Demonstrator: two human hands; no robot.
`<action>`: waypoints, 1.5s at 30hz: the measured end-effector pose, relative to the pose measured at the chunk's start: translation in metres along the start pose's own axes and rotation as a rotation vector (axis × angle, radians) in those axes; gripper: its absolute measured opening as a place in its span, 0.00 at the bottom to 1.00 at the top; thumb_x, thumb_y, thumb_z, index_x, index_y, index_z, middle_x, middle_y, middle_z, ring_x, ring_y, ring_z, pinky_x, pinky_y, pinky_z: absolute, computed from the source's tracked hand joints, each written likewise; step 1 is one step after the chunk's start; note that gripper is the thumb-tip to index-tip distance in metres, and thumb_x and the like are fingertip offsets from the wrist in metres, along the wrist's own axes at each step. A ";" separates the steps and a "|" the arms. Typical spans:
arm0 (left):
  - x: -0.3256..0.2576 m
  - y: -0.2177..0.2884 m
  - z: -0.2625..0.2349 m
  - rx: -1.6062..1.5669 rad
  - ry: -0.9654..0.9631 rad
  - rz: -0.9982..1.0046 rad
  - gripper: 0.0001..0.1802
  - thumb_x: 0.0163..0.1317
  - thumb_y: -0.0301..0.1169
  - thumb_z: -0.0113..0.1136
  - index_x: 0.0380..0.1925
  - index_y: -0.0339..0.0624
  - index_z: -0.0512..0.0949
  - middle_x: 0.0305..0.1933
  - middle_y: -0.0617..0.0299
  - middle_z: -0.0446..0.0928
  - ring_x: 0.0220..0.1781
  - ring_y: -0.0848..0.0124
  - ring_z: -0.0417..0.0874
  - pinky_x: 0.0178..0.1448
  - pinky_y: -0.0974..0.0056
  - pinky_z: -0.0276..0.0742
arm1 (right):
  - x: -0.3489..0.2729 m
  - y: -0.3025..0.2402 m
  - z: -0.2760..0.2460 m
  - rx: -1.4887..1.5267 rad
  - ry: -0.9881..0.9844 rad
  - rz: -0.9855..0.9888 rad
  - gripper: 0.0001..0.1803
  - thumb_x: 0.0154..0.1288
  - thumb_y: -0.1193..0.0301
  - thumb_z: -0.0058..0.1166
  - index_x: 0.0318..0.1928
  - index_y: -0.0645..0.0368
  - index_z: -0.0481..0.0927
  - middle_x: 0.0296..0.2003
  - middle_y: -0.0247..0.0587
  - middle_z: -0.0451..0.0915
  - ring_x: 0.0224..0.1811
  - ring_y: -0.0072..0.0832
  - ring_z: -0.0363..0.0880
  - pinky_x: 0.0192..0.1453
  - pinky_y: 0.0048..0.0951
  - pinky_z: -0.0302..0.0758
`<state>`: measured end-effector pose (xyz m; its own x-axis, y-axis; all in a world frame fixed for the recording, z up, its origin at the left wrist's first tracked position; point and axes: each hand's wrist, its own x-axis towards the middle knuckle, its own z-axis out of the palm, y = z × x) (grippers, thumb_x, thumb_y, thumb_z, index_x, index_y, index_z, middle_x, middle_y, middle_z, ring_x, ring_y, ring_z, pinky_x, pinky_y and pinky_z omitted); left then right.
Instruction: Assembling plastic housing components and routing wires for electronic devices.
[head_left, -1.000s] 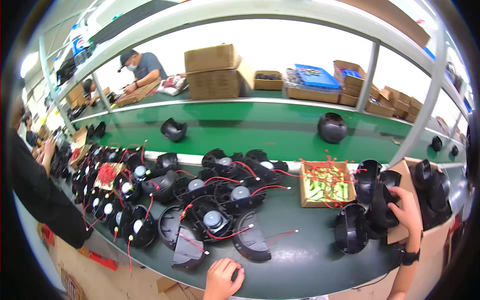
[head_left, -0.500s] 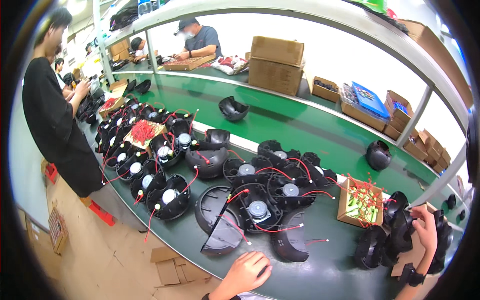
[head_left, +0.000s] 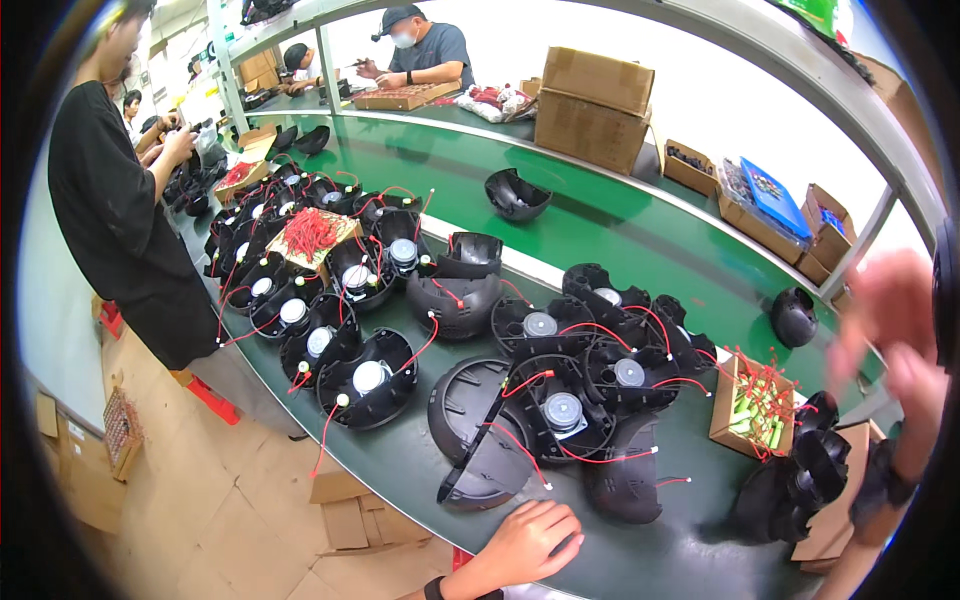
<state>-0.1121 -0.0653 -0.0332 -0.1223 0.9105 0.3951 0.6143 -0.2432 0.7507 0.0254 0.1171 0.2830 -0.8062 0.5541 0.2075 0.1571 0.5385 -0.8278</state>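
My left hand (head_left: pixel 530 545) rests at the near edge of the green bench, its fingers curled in with the thumb close to them; a small dark patch shows between, and I cannot make out what it is. Just beyond it lie black curved shells (head_left: pixel 490 468), one tipped against another. Several shell halves hold round silver speakers (head_left: pixel 562 411) with red wires. Raised at the far right, my right hand (head_left: pixel 890 320) is smeared by motion, so its fingers are unclear. Below and left of it stands a cluster of empty black shells (head_left: pixel 790 490).
A cardboard box of green, red-wired parts (head_left: pixel 755 408) stands on the right. Farther left is a box of red wires (head_left: pixel 312 236). Two loose shells sit on the green belt (head_left: pixel 420 180). A shelf post (head_left: pixel 865 235) rises on the right. Co-workers (head_left: pixel 120 230) are at the left and back.
My right hand has come up and away from the black shells at the right. My left hand stays at the bench edge. The whole view has shifted, moving the bench things rightward.
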 end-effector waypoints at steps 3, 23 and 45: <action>-0.004 0.004 -0.003 0.004 0.047 -0.063 0.05 0.58 0.30 0.60 0.29 0.40 0.76 0.31 0.60 0.74 0.35 0.61 0.77 0.41 0.59 0.72 | 0.118 0.050 0.043 -0.088 -0.273 -0.269 0.20 0.63 0.65 0.58 0.53 0.61 0.77 0.42 0.39 0.81 0.43 0.23 0.80 0.49 0.26 0.76; -0.006 -0.037 -0.140 1.067 0.338 -0.398 0.39 0.42 0.31 0.72 0.57 0.35 0.71 0.61 0.45 0.69 0.66 0.51 0.68 0.70 0.42 0.56 | 0.363 0.317 0.157 -0.907 -0.815 0.124 0.26 0.54 0.61 0.62 0.52 0.60 0.81 0.63 0.49 0.71 0.61 0.41 0.73 0.60 0.38 0.73; -0.005 0.048 -0.151 0.881 0.268 0.227 0.18 0.48 0.25 0.66 0.41 0.32 0.74 0.42 0.48 0.77 0.43 0.50 0.78 0.51 0.48 0.72 | 0.021 0.141 -0.074 -0.624 0.166 -0.212 0.07 0.61 0.75 0.58 0.38 0.66 0.79 0.40 0.36 0.78 0.39 0.23 0.76 0.49 0.27 0.74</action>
<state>-0.1995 -0.1314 0.0807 -0.0355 0.7388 0.6729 0.9993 0.0345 0.0149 0.0725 0.2518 0.2097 -0.7654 0.4592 0.4508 0.3448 0.8842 -0.3152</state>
